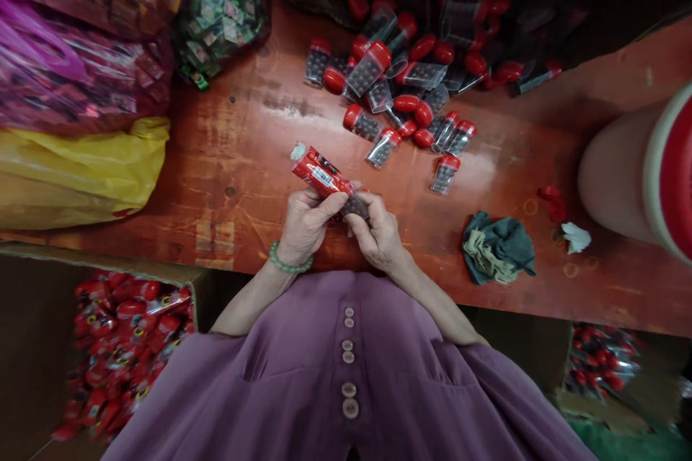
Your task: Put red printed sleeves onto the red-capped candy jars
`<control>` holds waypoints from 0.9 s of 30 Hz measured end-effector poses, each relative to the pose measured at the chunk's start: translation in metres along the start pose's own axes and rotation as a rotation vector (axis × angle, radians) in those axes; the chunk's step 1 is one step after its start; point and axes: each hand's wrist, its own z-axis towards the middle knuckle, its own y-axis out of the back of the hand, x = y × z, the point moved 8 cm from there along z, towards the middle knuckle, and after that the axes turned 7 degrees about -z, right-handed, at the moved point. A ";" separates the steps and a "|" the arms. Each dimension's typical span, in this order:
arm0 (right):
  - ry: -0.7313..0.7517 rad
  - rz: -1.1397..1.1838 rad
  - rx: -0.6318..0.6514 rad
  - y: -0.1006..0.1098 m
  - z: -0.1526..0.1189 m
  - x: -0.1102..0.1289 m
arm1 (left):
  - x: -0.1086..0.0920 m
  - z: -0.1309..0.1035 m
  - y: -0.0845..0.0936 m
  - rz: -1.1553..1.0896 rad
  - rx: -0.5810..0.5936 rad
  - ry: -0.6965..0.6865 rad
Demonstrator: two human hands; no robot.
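Observation:
My left hand (pixel 305 225), with a green bead bracelet at its wrist, is closed around a red printed plastic sleeve (pixel 318 171) that carries a white barcode label. A whitish tip shows at the sleeve's far end, tilted up and to the left. My right hand (pixel 379 232) pinches a small clear bottle of dark balls (pixel 355 207) at the sleeve's near end. Fingers partly cover where bottle and sleeve meet, so I cannot tell how far one is inside the other. Beyond my hands lie several loose red-capped bottles (pixel 383 147) of dark balls.
A dark heap of such bottles rises at the back. Filled bags, one yellow (pixel 86 173), stand left; a red-lidded tub (pixel 621 166) stands right. A crumpled cloth (pixel 500 248) lies right of my hands. Below the table edge, a box (pixel 197 295) holds red-wrapped pieces.

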 end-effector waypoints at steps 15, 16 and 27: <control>-0.011 0.126 0.063 -0.008 0.005 -0.001 | -0.001 0.003 0.008 -0.005 -0.014 -0.014; -0.001 0.068 0.059 -0.008 0.005 -0.001 | -0.003 0.004 0.009 0.003 -0.026 -0.028; -0.031 0.162 0.051 -0.011 0.006 -0.005 | 0.001 0.007 0.012 -0.055 -0.055 -0.016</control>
